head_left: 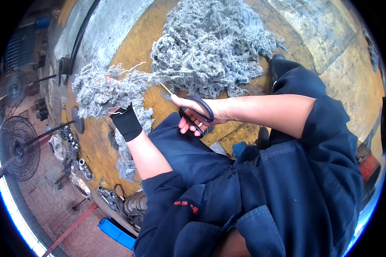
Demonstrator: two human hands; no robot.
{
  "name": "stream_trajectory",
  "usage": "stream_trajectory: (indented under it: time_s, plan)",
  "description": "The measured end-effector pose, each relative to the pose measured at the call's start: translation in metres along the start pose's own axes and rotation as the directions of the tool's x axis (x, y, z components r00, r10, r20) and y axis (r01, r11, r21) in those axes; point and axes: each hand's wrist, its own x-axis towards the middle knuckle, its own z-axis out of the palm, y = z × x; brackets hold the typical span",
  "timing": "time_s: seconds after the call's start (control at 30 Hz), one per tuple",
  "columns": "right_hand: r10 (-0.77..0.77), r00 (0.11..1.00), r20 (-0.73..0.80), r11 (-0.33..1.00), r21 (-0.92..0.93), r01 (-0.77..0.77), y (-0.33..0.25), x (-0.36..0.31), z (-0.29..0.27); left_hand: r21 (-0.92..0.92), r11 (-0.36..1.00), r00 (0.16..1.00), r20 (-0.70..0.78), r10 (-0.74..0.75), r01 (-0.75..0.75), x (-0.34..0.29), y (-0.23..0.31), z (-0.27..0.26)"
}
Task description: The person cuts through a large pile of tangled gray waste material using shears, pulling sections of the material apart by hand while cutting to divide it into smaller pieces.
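Note:
My left hand (114, 110) is mostly buried in a shaggy clump of grey fibre waste (111, 92), gripping it; only bits of skin show through. A black band (127, 123) wraps that wrist. Dark-handled scissors (209, 112) sit in my right hand (218, 112), fingers through the loops. Their blades are parted and point at strands stretching from the clump toward a large heap of the same fibre (210, 47). Below the left wrist, a loose strip of fibre (126, 158) trails along the surface.
The heap rests on a worn yellow-brown surface (158, 105). Metal fittings (85, 168) lie along its left edge, near a coil (136, 203). Black fans (19, 147) stand farther left, with a blue container (116, 233) below. My dark-clad legs (188, 143) frame the work area.

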Motion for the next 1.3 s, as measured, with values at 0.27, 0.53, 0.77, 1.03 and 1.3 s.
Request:
stream_trajectory:
  time_s: [0.27, 0.53, 0.77, 1.03, 1.3]
  plan:
    - [-0.115, 0.989, 0.088, 0.974, 0.206, 0.095, -0.021, 0.038, 0.01, -0.884, 0.464, 0.477, -0.435, -0.763, -0.064, 0.032, -0.085, -0.087]
    - [-0.387, 0.901, -0.197, 0.92, -0.143, 0.364, -0.062, 0.016, 0.008, 0.869, -0.488, 0.975, 0.168, 0.142, -0.079, -0.025, -0.061, -0.036]
    - [-0.441, 0.876, -0.195, 0.843, -0.425, 0.329, -0.069, -0.02, 0.015, 0.837, -0.489, 0.907, -0.019, 0.422, 0.245, 0.008, -0.111, -0.112]
    - [-0.494, 0.843, -0.214, 0.844, -0.349, 0.406, -0.068, -0.031, 0.019, 0.732, -0.557, 0.819, -0.004, 0.573, 0.393, 0.033, -0.122, -0.151]
    - [-0.475, 0.853, -0.217, 0.853, -0.351, 0.386, -0.067, -0.037, 0.003, 0.739, -0.567, 0.837, 0.008, 0.548, 0.364, 0.053, -0.123, -0.173]
